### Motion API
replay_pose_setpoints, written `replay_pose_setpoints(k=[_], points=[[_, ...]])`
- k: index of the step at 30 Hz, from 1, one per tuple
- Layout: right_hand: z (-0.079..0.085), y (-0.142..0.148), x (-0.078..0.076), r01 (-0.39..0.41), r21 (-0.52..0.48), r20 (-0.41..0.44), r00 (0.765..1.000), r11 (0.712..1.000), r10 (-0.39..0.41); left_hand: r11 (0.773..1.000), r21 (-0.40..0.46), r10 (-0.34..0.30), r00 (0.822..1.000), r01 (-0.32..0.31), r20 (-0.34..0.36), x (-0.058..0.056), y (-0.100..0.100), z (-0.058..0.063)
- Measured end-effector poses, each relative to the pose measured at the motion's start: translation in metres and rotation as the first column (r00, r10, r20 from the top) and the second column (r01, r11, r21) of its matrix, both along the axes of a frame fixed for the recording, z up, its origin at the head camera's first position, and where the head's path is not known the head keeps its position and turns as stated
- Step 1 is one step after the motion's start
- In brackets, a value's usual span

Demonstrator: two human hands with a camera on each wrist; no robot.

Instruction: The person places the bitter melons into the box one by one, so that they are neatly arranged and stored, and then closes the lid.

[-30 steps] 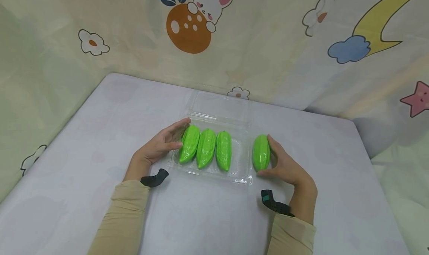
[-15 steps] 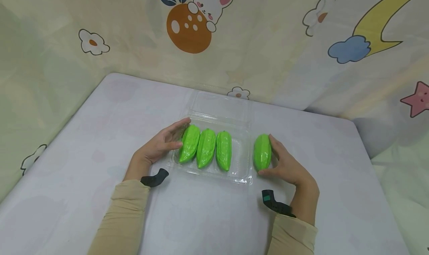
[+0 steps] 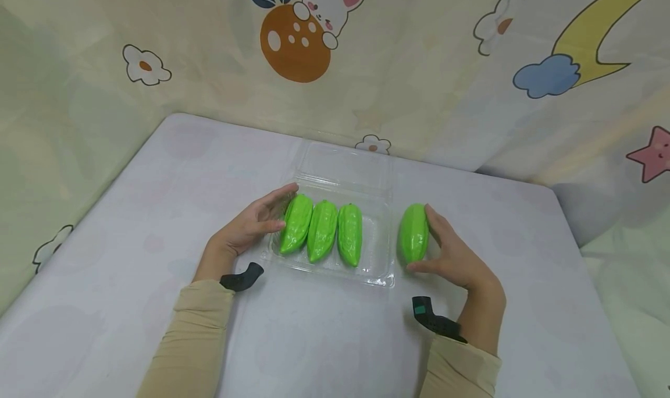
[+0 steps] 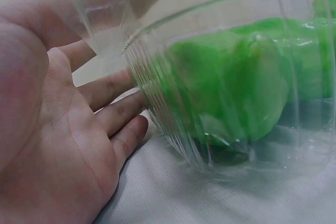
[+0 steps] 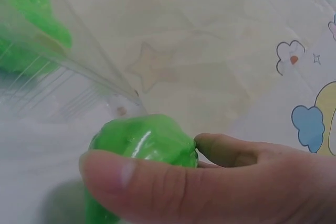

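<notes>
Three glossy, bright green ridged gourd-like vegetables, including the middle one [image 3: 322, 231], lie side by side in a clear plastic clamshell box [image 3: 378, 252]. The box's lid [image 3: 342, 165] is laid back behind it. My left hand [image 3: 255, 223] rests at the box's left wall. In the left wrist view its extended fingers [image 4: 116, 109] touch the outside of the ribbed wall, beyond which the green vegetables show. To the right of the box, my right hand [image 3: 452, 255] grips a like green gourd-like vegetable [image 3: 414, 233] between thumb and fingers. In the right wrist view the thumb [image 5: 157, 184] covers its lower part.
A white-covered table [image 3: 324, 340] bears everything. Behind it hangs a cartoon-printed cloth [image 3: 209, 37]. Inside the box, bare bottom shows right of the third vegetable. A black wrist device [image 3: 242, 277] sits on the left wrist and another black device [image 3: 437, 319] on the right.
My right hand has moved a little right and away from me with the gripped vegetable, widening its gap from the box. The left hand, box and three vegetables stay put.
</notes>
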State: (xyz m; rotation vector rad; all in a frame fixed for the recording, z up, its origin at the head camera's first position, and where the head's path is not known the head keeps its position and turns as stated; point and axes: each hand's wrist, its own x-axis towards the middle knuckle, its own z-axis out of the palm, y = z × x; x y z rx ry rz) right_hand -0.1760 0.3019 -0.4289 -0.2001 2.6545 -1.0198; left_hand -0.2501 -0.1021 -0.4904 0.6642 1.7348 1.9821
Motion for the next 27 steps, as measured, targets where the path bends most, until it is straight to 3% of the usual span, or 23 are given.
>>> replay_pose_setpoints(k=[20,27], points=[[0.024,-0.009,0.006,-0.002,0.023,-0.088,0.996,1.0,0.004,1.0,0.011,-0.002,1.0,0.002,0.009,-0.002,-0.001,-0.003],[0.032,-0.018,0.008,0.022,0.034,-0.083,0.996,0.999,-0.019,1.0,0.021,-0.012,1.0,0.012,0.0,-0.001,0.0,-0.003]])
